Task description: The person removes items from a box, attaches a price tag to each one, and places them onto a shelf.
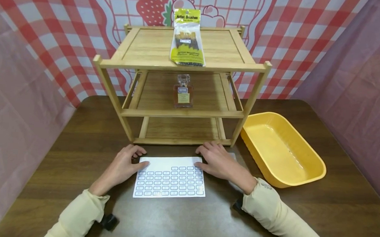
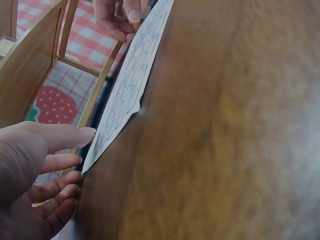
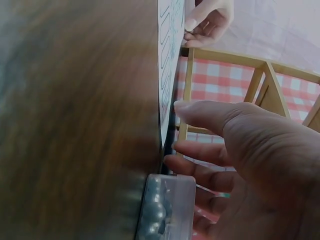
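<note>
A white sheet of blue-framed label stickers (image 1: 170,183) lies on the table, its upper left part bare of labels. My left hand (image 1: 123,165) rests at its upper left corner, the thumb on the sheet and the fingers loosely bent beyond the edge. At the upper right corner is my right hand (image 1: 219,162), its thumb by the sheet's edge and its fingers loosely spread. Beside the right hand stands a clear plastic box (image 3: 172,207) with dark, shiny round pieces inside; the arm mostly hides it in the head view.
Behind the sheet stands a three-tier wooden shelf (image 1: 182,113). A packet of artist brushes (image 1: 187,45) lies on its top tier and a perfume bottle (image 1: 183,92) stands on the middle one, each bearing a small label. A yellow plastic basin (image 1: 275,135) sits at the right.
</note>
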Demonstrator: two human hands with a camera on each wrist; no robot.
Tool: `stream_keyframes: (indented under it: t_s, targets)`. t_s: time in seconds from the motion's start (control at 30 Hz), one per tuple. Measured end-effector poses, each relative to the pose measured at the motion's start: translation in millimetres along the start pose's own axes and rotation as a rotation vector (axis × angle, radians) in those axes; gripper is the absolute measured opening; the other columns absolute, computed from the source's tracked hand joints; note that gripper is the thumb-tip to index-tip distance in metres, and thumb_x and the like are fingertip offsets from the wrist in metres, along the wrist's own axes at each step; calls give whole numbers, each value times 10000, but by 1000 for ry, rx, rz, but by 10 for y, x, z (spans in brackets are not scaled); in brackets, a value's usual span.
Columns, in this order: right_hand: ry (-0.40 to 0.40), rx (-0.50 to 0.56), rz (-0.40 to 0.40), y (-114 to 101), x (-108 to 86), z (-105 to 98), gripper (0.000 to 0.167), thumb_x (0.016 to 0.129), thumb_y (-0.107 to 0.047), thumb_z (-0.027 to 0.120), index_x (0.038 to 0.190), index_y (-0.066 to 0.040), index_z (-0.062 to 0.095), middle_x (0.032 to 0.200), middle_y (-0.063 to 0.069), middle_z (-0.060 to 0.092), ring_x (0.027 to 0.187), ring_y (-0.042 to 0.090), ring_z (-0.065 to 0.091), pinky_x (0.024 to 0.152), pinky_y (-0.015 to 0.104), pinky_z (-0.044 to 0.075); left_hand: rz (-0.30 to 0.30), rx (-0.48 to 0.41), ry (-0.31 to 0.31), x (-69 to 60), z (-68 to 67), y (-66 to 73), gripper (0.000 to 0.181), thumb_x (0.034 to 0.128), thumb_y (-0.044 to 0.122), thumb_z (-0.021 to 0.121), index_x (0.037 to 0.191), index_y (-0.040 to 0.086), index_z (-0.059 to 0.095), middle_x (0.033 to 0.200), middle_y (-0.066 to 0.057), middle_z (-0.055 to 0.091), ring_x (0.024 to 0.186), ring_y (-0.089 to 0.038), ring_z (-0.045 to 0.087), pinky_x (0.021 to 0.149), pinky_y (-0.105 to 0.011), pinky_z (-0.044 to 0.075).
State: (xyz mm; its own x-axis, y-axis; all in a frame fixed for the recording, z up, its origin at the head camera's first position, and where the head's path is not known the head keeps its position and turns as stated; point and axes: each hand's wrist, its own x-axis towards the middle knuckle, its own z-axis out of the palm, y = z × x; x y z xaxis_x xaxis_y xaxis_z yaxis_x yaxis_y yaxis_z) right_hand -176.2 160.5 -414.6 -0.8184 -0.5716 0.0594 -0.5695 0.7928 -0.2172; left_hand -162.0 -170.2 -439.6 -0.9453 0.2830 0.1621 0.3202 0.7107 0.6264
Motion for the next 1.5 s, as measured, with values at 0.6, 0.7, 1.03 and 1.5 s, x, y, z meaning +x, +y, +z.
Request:
stream_keyframes:
  t_s: [0.6, 0.7, 1.03, 1.5]
  targets:
    - [-74, 62, 90, -90, 72, 4, 264, 901, -256, 805, 1025, -68, 667, 1066, 101, 628, 1072, 335, 557, 988, 553, 461, -19, 37, -59, 62, 12, 42, 223, 891, 135, 832, 1038, 40, 693, 960, -76, 589, 914, -265, 522, 773, -409, 431]
    - [-78, 87, 106, -103, 74, 7, 271, 898, -245, 809, 1004, -87, 616, 1032, 76, 600, 1065, 328, 541, 979, 551, 451, -29, 38, -66, 70, 16, 39, 211, 891, 127, 829, 1025, 41, 689, 953, -75, 586, 911, -265, 517, 773, -404, 425]
    - [-31, 105, 87, -155, 59, 27, 258, 904, -143, 781, 990, -118, 539, 1002, 46, 560, 1049, 311, 522, 998, 546, 434, -54, 27, -82, 97, 23, 47, 169, 895, 97, 820, 945, 50, 665, 922, -66, 571, 893, -255, 501, 765, -383, 409]
    - [124, 36, -36, -108, 52, 96, 133, 905, 6, 682, 894, -80, 581, 882, 47, 567, 875, 277, 541, 802, 447, 490, -52, 7, -78, 93, 31, 55, 193, 896, 75, 812, 962, 50, 633, 944, -80, 567, 907, -263, 507, 775, -389, 423]
